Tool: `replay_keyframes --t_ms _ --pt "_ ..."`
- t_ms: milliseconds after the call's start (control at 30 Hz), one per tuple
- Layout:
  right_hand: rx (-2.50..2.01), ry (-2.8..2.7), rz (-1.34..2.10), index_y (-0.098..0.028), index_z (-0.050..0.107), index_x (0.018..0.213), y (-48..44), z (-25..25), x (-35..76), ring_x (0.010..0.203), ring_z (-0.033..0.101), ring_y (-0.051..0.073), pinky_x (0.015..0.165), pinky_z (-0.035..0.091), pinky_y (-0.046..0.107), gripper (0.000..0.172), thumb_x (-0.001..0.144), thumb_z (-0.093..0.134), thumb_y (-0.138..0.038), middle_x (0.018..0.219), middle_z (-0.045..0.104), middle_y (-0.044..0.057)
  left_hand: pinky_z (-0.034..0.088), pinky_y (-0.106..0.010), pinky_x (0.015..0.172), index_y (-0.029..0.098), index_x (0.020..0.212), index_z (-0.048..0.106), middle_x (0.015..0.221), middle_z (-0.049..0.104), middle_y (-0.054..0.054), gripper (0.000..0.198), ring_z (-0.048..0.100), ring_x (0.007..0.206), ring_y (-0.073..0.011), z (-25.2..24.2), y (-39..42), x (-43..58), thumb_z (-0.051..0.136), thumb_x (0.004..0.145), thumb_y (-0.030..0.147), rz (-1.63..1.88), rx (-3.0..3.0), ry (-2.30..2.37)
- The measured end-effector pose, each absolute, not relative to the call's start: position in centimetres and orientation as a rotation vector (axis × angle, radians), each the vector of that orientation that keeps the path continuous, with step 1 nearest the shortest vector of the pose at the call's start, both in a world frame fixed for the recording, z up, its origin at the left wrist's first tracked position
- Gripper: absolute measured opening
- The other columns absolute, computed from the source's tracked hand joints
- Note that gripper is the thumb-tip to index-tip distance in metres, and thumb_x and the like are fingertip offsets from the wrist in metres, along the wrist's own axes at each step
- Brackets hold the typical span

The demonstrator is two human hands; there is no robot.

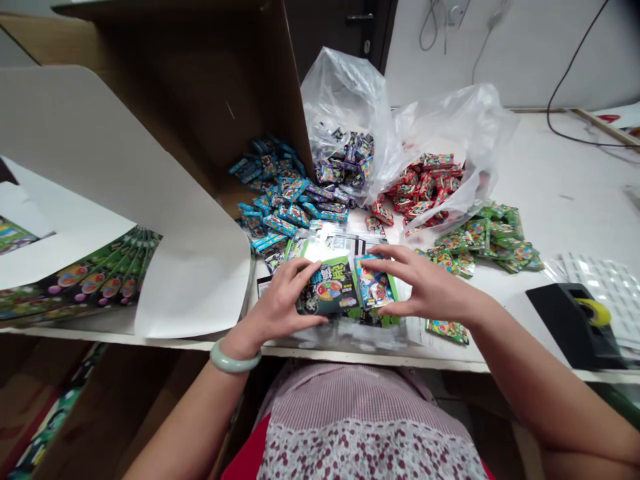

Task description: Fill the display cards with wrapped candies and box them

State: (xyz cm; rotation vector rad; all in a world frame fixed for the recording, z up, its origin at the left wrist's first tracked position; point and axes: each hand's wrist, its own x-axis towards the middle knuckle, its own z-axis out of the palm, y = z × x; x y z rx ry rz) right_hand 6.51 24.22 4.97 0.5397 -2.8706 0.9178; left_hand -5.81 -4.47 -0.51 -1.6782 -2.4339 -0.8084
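Two bare hands work a short gap apart at the near edge of a white tabletop. The left hand, wearing a pale green bangle, curls around a dark printed packet with coloured balls on its face. The right hand reaches in from the other side, its fingertips on a blue printed packet just beside the dark one. A bright green card shows behind and between the two packets, and glossy clear plastic film lies around them. Only this small group sits between the hands. Many more packets lie loose ahead of them, in heaps of blue, purple and red, the last two spilling from clear plastic bags. A green heap sits ahead of the right hand, and a single green packet lies just below it. Left of the hands stands an open cardboard box with a white flap, beside printed sheets. Right of them sits a black tape dispenser holding a yellow roll.
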Motion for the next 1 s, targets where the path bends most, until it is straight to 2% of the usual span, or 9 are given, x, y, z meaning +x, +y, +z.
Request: replay_keyframes --t_ms 267,400,500,600,767,833,867,933,1000 --pt "0.731 -3.044 0.748 -0.032 0.059 0.132 23.7 7.0 5.0 0.119 0.054 0.032 0.100 0.045 0.049 0.064 0.071 0.078 -0.039 0.135 0.055 0.009 0.041 -0.053 0.105 0.025 0.150 0.025 0.134 0.041 -0.016 0.097 0.044 0.125 -0.0354 -0.3 -4.6 -5.2 0.077 0.071 0.051 -0.879 -1.754 -2.479" --pt "0.700 -3.078 0.632 -0.026 0.058 0.132 23.0 7.3 4.7 0.121 0.053 0.033 0.101 0.045 0.049 0.066 0.071 0.078 -0.040 0.138 0.053 0.014 0.041 -0.052 0.106 0.027 0.149 0.026 0.137 0.040 -0.014 0.100 0.043 0.127 -0.0355 -0.2 -4.9 -4.7 0.081 0.067 0.044 -0.943 -1.711 -2.558" --pt "0.649 -3.103 0.682 -0.017 0.053 0.136 22.2 6.8 4.4 0.125 0.050 0.035 0.104 0.044 0.048 0.082 0.066 0.081 -0.049 0.139 0.050 0.020 0.043 -0.051 0.105 0.027 0.148 0.027 0.137 0.040 -0.014 0.104 0.044 0.127 -0.0358 -0.4 -4.9 -4.4 0.084 0.062 0.042 -0.969 -1.645 -2.609" --pt "0.460 -3.053 0.888 -0.013 0.044 0.140 21.4 5.5 4.0 0.137 0.038 0.036 0.110 0.038 0.047 0.101 0.060 0.078 -0.064 0.150 0.035 0.024 0.044 -0.052 0.104 0.027 0.146 0.026 0.136 0.041 -0.014 0.110 0.045 0.125 -0.0372 -0.6 -4.7 -4.2 0.087 0.055 0.040 -0.986 -1.516 -2.591" --pt "0.179 -2.850 1.248 -0.023 0.055 0.131 19.8 3.0 4.7 0.145 0.025 0.033 0.114 0.031 0.049 0.063 0.081 0.060 -0.061 0.157 0.023 0.015 0.044 -0.056 0.102 0.027 0.143 0.024 0.133 0.044 -0.015 0.108 0.046 0.123 -0.0380 -0.1 -4.8 -3.4 0.085 0.054 0.028 -0.932 -1.307 -2.528" --pt "0.228 -2.796 1.409 -0.028 0.051 0.136 18.8 2.4 5.1 0.145 0.023 0.033 0.114 0.031 0.050 0.061 0.082 0.062 -0.055 0.158 0.020 0.011 0.042 -0.059 0.103 0.026 0.143 0.023 0.134 0.045 -0.016 0.107 0.046 0.123 -0.0388 0.5 -4.9 -2.9 0.085 0.055 0.027 -0.915 -1.268 -2.475" --pt "0.226 -2.768 1.481 -0.030 0.048 0.138 18.2 2.2 5.3 0.144 0.027 0.033 0.113 0.033 0.050 0.062 0.082 0.064 -0.051 0.157 0.023 0.011 0.041 -0.060 0.104 0.025 0.143 0.023 0.134 0.046 -0.017 0.108 0.046 0.124 -0.0394 0.9 -5.0 -2.5 0.085 0.055 0.029 -0.920 -1.247 -2.457" --pt "0.155 -2.713 1.618 -0.029 0.046 0.138 17.2 2.1 5.5 0.128 0.050 0.030 0.102 0.046 0.046 0.058 0.084 0.063 -0.040 0.147 0.040 0.013 0.041 -0.061 0.104 0.023 0.141 0.027 0.132 0.049 -0.017 0.106 0.047 0.123 -0.0398 1.7 -5.0 -1.9 0.087 0.055 0.036 -0.988 -1.217 -2.448" --pt "0.088 -2.619 1.698 -0.027 0.051 0.131 16.6 2.4 5.6 0.103 0.064 0.024 0.086 0.054 0.039 0.045 0.086 0.058 -0.030 0.127 0.057 0.011 0.045 -0.057 0.102 0.023 0.137 0.036 0.127 0.053 -0.015 0.088 0.051 0.119 -0.0361 2.3 -4.8 -1.3 0.082 0.065 0.043 -1.187 -1.155 -2.476"
